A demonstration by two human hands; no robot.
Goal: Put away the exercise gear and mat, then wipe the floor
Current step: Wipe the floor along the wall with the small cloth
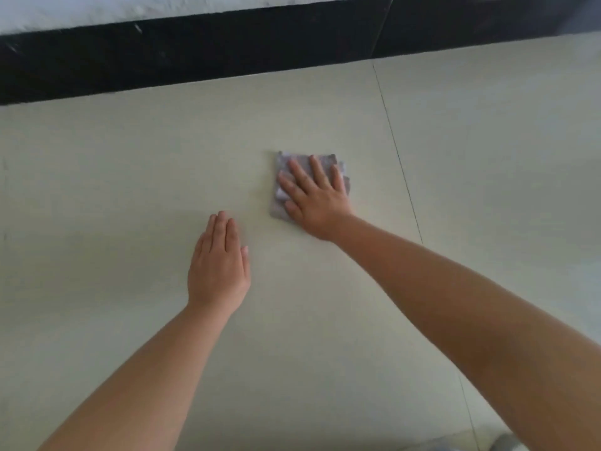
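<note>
A folded grey cloth (283, 161) lies flat on the pale tiled floor (130, 177). My right hand (315, 196) presses down on the cloth with straight, spread fingers and covers most of it. To the left and nearer to me, my left hand (218, 265) rests flat on the bare floor with its fingers together, a short way from the cloth. No exercise gear or mat is in view.
A black skirting band (195, 50) runs along the far edge of the floor, with a white wall (97, 8) above it. A thin tile joint (400, 164) runs down the floor just right of the cloth.
</note>
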